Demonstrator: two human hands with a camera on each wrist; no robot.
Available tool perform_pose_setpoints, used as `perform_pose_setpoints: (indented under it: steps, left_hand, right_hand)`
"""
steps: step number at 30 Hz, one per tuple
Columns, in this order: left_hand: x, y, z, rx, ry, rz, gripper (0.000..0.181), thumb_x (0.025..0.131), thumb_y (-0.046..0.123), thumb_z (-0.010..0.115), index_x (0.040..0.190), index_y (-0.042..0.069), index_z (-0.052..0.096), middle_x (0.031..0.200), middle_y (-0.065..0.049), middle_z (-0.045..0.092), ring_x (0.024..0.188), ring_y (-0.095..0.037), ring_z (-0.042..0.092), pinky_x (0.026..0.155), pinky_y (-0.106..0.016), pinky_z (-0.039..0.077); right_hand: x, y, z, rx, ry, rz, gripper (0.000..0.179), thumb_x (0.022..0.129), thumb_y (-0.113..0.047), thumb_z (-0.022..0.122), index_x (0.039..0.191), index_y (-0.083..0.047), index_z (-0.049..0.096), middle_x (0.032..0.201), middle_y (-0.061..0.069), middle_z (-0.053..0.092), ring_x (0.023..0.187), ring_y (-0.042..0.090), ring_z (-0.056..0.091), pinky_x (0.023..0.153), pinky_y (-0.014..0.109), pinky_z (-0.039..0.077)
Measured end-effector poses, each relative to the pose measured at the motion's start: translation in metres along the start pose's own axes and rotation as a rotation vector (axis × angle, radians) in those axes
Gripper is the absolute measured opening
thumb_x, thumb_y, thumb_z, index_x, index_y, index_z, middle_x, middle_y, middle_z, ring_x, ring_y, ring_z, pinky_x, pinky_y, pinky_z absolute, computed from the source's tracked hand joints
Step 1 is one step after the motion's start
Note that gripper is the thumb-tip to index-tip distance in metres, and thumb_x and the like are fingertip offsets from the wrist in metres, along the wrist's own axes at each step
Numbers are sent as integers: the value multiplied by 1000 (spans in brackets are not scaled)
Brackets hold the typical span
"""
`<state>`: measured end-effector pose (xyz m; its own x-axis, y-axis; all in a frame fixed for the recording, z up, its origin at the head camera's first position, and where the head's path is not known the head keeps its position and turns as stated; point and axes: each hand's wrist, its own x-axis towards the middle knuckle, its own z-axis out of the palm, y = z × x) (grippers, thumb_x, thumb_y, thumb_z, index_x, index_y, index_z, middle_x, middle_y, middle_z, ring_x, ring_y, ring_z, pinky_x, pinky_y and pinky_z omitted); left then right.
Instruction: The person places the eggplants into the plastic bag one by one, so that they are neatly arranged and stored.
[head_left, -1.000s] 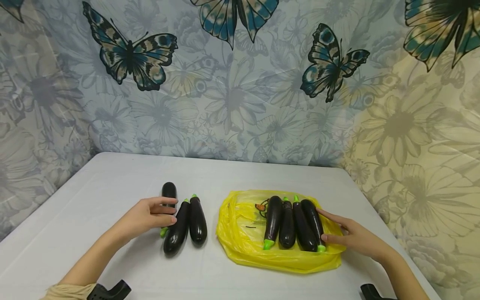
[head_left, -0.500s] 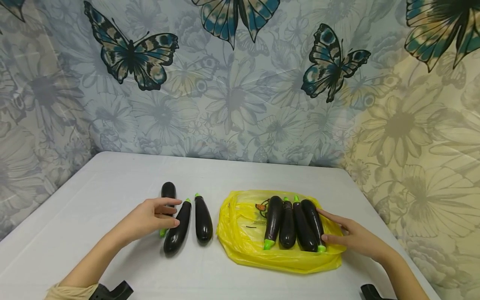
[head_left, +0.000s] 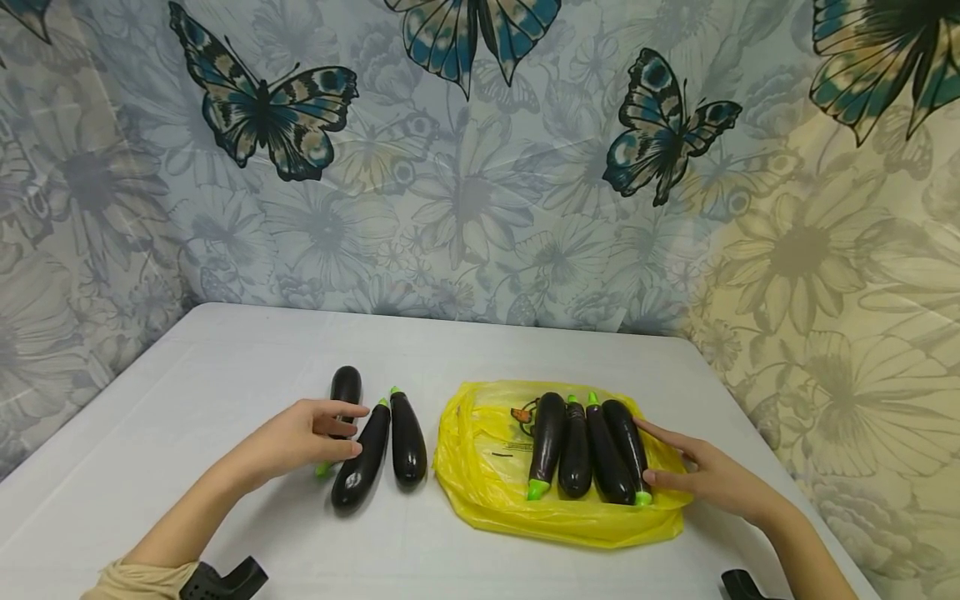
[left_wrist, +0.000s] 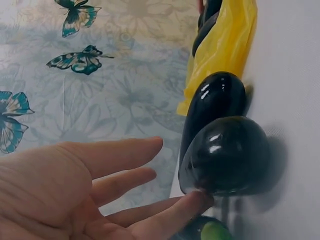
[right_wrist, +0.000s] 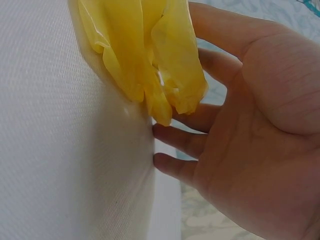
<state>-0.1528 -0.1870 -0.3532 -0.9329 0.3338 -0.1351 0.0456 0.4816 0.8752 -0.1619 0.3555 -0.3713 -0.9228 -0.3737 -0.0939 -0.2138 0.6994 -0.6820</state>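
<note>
My left hand point(head_left: 307, 429) reaches among three dark, glossy eggplants on the table's left half. Its fingers are loosely extended, with a fingertip against the rounded end of the nearest eggplant point(left_wrist: 225, 155). Partly hidden behind that hand lies another eggplant point(head_left: 346, 383), while a third eggplant point(head_left: 408, 442) lies to the right, close to the bag. Several more eggplants point(head_left: 547, 437) rest in a row on a yellow plastic bag point(head_left: 480, 487). At the bag's right side, my right hand point(head_left: 716, 479) has its fingers extended, thumb and forefinger along the rightmost eggplant point(head_left: 626, 442).
A white cloth covers the table point(head_left: 247, 358). Behind it hangs a curtain point(head_left: 465, 208) printed with flowers and butterflies. Black wrist straps show at the bottom, and a beige sleeve point(head_left: 142, 579) covers the left forearm.
The left hand has shifted slightly right. The rightmost of the three loose eggplants slid toward the bag first, then the other two moved a little right. The right hand has stayed still.
</note>
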Motion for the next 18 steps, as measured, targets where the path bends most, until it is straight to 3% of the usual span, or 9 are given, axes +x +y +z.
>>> perform_pose_setpoints:
  steps: [6, 12, 18]
  left_hand:
    - [-1, -4, 4, 15, -28, -14, 62, 84, 25, 80, 139, 8, 57, 128, -19, 59, 118, -34, 56, 90, -45, 51]
    - [2, -18, 9, -59, -43, 46, 62, 83, 19, 81, 138, 1, 56, 121, -21, 62, 104, -28, 64, 81, -39, 56]
    - [5, -23, 13, -117, -54, 30, 65, 84, 22, 81, 140, 4, 55, 124, -21, 59, 100, -26, 65, 77, -39, 57]
  right_hand:
    - [-1, 1, 0, -1, 2, -9, 70, 93, -29, 70, 154, -14, 37, 151, 26, 33, 136, 55, 21, 97, 75, 26]
    - [-1, 2, 0, -2, 2, -10, 70, 93, -29, 69, 154, -14, 37, 152, 26, 32, 136, 56, 22, 97, 74, 26]
    - [0, 1, 0, 2, -1, -6, 70, 94, -30, 69, 154, -15, 36, 152, 26, 31, 136, 56, 21, 97, 74, 27]
